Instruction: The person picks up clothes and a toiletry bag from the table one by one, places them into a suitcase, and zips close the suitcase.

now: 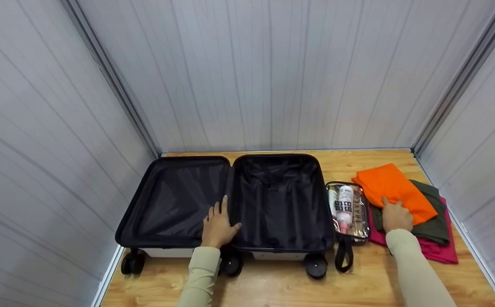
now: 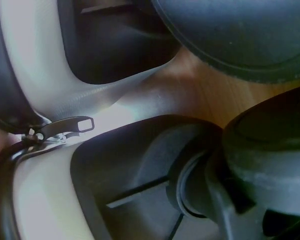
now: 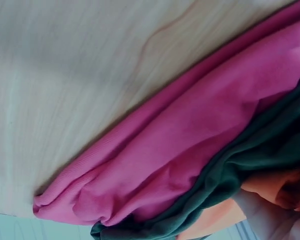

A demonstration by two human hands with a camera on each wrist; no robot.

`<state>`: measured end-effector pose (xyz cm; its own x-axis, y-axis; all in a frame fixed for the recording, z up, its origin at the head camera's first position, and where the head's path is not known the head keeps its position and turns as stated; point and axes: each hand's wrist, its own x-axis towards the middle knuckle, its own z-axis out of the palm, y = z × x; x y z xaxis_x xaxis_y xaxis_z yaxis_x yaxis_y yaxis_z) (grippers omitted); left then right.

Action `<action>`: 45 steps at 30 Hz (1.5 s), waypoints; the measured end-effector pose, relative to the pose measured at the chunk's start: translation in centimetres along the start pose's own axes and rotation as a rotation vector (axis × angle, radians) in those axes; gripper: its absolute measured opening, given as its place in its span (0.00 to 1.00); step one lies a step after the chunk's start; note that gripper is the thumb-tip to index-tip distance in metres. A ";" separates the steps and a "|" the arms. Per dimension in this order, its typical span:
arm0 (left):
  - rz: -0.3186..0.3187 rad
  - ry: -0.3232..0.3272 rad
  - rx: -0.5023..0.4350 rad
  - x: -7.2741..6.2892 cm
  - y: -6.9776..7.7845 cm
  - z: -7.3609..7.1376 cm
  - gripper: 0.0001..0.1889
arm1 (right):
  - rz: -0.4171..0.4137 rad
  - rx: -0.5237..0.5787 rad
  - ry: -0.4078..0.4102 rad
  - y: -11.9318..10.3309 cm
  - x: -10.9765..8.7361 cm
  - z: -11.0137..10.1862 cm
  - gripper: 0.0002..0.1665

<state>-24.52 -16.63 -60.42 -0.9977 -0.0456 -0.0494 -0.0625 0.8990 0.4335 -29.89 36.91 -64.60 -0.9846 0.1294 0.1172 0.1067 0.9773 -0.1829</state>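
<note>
An open suitcase (image 1: 175, 200) lies flat, both black-lined halves facing up. My left hand (image 1: 218, 226) rests over its near middle edge by the hinge side, fingers spread. To the right, folded clothes are stacked: an orange garment (image 1: 390, 183) on top, a dark green one (image 1: 437, 232) under it, and a magenta one (image 1: 447, 253) at the bottom. My right hand (image 1: 397, 216) grips the near edge of the orange garment. In the right wrist view, orange fabric (image 3: 275, 185) bunches at the fingers, partly cut off by the frame.
Between suitcase and clothes lies a clear travel pouch (image 1: 361, 221) with bottles (image 1: 345, 200) inside and a black strap (image 1: 344, 258). Suitcase wheels (image 1: 316, 266) stick out at the near side. Panel walls (image 1: 273, 85) enclose the wooden floor (image 1: 273, 285).
</note>
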 end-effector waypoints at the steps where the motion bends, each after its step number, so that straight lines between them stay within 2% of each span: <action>1: -0.001 0.002 0.004 0.0 0.0 0.0 0.52 | 0.009 0.006 0.012 0.1 0.0 0.0 0.21; 6: 0.005 0.010 0.003 -0.1 0.2 0.0 0.52 | 0.059 0.031 0.042 0.5 0.3 -0.7 0.30; 16: 0.011 0.011 -0.010 -0.1 0.3 0.2 0.52 | 0.097 0.073 -0.036 1.5 1.1 -1.9 0.19; 26: 0.012 0.012 -0.008 -0.1 0.4 0.0 0.52 | 0.085 0.142 0.054 0.7 1.5 -2.9 0.16; 32: 0.004 0.011 0.002 -0.2 0.3 0.0 0.52 | 0.071 0.155 0.080 0.7 1.8 -3.9 0.12; 39: 0.004 0.019 0.013 -0.2 0.1 0.1 0.52 | 0.049 0.176 0.066 1.2 2.5 -5.4 0.30; 45: -0.006 0.020 0.018 -0.2 0.0 0.1 0.52 | 0.082 0.215 0.016 1.2 3.0 -7.0 0.31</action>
<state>-24.32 -16.54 -60.48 -0.9976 -0.0596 -0.0342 -0.0685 0.9065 0.4165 -31.73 39.63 -57.63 -0.9714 0.2112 0.1085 0.1526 0.9053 -0.3964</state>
